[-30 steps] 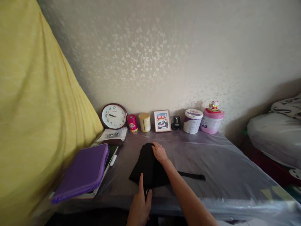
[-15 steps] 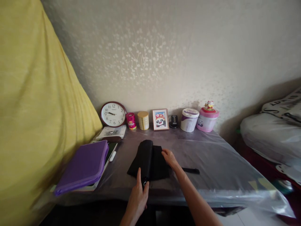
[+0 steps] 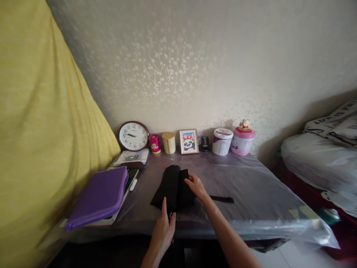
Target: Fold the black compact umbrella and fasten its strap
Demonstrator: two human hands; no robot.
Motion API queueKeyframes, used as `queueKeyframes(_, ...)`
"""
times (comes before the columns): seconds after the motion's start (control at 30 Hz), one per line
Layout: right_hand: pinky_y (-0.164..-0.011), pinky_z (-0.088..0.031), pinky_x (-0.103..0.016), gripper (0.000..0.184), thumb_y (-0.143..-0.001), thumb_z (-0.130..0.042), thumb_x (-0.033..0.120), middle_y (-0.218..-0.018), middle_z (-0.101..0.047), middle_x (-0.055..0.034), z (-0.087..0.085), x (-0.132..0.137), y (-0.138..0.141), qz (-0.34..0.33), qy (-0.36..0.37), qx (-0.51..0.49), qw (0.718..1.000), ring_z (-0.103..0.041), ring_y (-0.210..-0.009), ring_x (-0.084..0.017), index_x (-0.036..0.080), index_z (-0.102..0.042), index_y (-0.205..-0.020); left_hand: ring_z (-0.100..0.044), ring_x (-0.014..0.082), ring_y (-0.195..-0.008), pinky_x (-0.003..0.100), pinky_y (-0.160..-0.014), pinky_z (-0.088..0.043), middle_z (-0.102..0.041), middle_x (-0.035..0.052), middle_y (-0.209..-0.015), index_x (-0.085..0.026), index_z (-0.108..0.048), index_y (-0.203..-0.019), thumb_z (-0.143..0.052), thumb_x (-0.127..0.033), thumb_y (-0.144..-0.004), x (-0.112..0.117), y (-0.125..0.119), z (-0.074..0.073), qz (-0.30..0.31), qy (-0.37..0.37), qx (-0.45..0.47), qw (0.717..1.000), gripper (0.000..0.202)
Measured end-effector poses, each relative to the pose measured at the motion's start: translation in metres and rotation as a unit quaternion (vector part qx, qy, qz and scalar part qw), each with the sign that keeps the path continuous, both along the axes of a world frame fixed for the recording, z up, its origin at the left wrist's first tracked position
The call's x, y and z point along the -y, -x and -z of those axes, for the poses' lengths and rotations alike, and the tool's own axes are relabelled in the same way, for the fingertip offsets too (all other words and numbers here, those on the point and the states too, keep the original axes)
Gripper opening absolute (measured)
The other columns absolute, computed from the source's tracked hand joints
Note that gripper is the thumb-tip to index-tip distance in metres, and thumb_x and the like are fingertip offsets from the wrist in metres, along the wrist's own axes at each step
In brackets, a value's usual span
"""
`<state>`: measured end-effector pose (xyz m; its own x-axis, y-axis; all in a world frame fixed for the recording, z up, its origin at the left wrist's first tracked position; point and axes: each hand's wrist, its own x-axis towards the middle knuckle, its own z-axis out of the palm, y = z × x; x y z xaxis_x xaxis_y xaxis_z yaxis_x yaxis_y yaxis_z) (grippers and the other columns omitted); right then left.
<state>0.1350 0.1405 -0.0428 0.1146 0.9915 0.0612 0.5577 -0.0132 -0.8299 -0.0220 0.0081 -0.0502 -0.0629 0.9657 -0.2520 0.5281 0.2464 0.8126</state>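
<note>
A black folding umbrella [image 3: 170,184], collapsed, lies on the table with its near end towards me and loose fabric spread to both sides. My left hand [image 3: 164,227] grips its near end, where a small ring shows between thumb and forefinger. A flap of the umbrella's fabric is pinched at its right edge by my right hand [image 3: 196,185]. From under my right forearm a black strap [image 3: 222,199] sticks out to the right, flat on the table.
Clear plastic covers the table [image 3: 245,190]. On the left lie a purple zip case [image 3: 97,193] and a small white object [image 3: 133,185]. Along the wall stand a clock [image 3: 134,136], a pink can [image 3: 154,144], a yellow-lidded tin [image 3: 169,143], a panda picture [image 3: 189,142] and two tubs [image 3: 222,142].
My right hand has drawn the fabric flap leftward, closer to the umbrella's middle. The left hand keeps its grip on the near end. The view has shifted slightly.
</note>
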Motion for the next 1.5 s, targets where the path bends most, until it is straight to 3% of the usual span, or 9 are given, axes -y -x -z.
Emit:
queueKeyframes(0.27, -0.086, -0.042, -0.031, 0.042, -0.071, -0.057, 0.021, -0.107, -0.063, -0.0104, -0.011, 0.025, 0.026, -0.018, -0.026, 0.020, 0.999, -0.057, -0.099, -0.022, 0.014, -0.055, -0.112, -0.048, 0.0107, -0.028, 0.019, -0.034, -0.037, -0.056, -0.0025, -0.053, -0.020, 0.005, -0.140, -0.030, -0.040, -0.090, 0.001, 0.000, 0.000, 0.004, -0.006, 0.013, 1.000, 0.065)
queueKeyframes(0.43, -0.086, -0.043, -0.029, 0.041, -0.073, -0.053, 0.018, -0.106, -0.063, -0.0100, -0.011, 0.036, 0.050, -0.035, -0.063, 0.023, 0.997, -0.057, -0.100, -0.020, 0.013, -0.053, -0.114, -0.048, 0.0082, -0.027, 0.020, -0.035, -0.039, -0.065, 0.0060, -0.076, -0.023, 0.004, -0.140, -0.031, -0.041, -0.089, 0.000, 0.001, 0.003, 0.002, -0.011, 0.019, 1.000, 0.064)
queueKeyframes(0.63, -0.087, -0.043, -0.031, 0.040, -0.074, -0.050, 0.016, -0.107, -0.063, -0.0121, -0.008, 0.043, 0.071, -0.043, -0.080, 0.034, 0.995, -0.057, -0.100, -0.021, 0.011, -0.054, -0.113, -0.049, 0.0100, -0.028, 0.020, -0.033, -0.038, -0.061, 0.0026, -0.064, -0.019, 0.004, -0.140, -0.030, -0.041, -0.090, -0.001, 0.001, 0.005, 0.002, -0.004, 0.014, 1.000, 0.065)
queueKeyframes(0.87, -0.088, -0.042, -0.031, 0.037, -0.074, -0.049, 0.016, -0.110, -0.062, -0.0109, -0.009, 0.045, 0.073, -0.058, -0.078, 0.045, 0.994, -0.057, -0.102, -0.021, 0.014, -0.055, -0.111, -0.048, 0.0103, -0.028, 0.019, -0.034, -0.037, -0.058, -0.0001, -0.057, -0.017, 0.004, -0.140, -0.029, -0.043, -0.090, 0.001, 0.000, 0.003, 0.008, -0.007, -0.001, 1.000, 0.066)
queueKeyframes(1.07, -0.086, -0.043, -0.031, 0.035, -0.075, -0.050, 0.017, -0.107, -0.063, -0.0091, -0.009, 0.044, 0.073, -0.068, -0.070, 0.061, 0.993, -0.058, -0.100, -0.020, 0.017, -0.057, -0.108, -0.049, 0.0099, -0.029, 0.019, -0.034, -0.039, -0.060, 0.0020, -0.063, -0.019, 0.002, -0.140, -0.031, -0.038, -0.090, -0.002, 0.000, 0.005, 0.002, -0.005, -0.004, 1.000, 0.063)
queueKeyframes(1.27, -0.086, -0.043, -0.030, 0.033, -0.074, -0.051, 0.016, -0.105, -0.064, -0.0087, -0.011, 0.043, 0.073, -0.077, -0.071, 0.072, 0.992, -0.058, -0.098, -0.020, 0.016, -0.058, -0.107, -0.049, 0.0118, -0.028, 0.021, -0.032, -0.039, -0.055, -0.0032, -0.054, -0.025, 0.003, -0.140, -0.031, -0.039, -0.090, -0.003, 0.001, 0.010, -0.002, -0.002, 0.006, 1.000, 0.062)
queueKeyframes(1.5, -0.083, -0.044, -0.029, 0.030, -0.074, -0.051, 0.016, -0.104, -0.065, -0.0071, -0.014, 0.042, 0.079, -0.082, -0.061, 0.067, 0.993, -0.059, -0.097, -0.019, 0.018, -0.060, -0.103, -0.045, 0.0083, -0.027, 0.020, -0.032, -0.037, -0.058, -0.0010, -0.064, -0.024, 0.004, -0.140, -0.029, -0.037, -0.091, -0.001, 0.000, -0.003, -0.026, 0.021, 0.028, 0.999, 0.061)
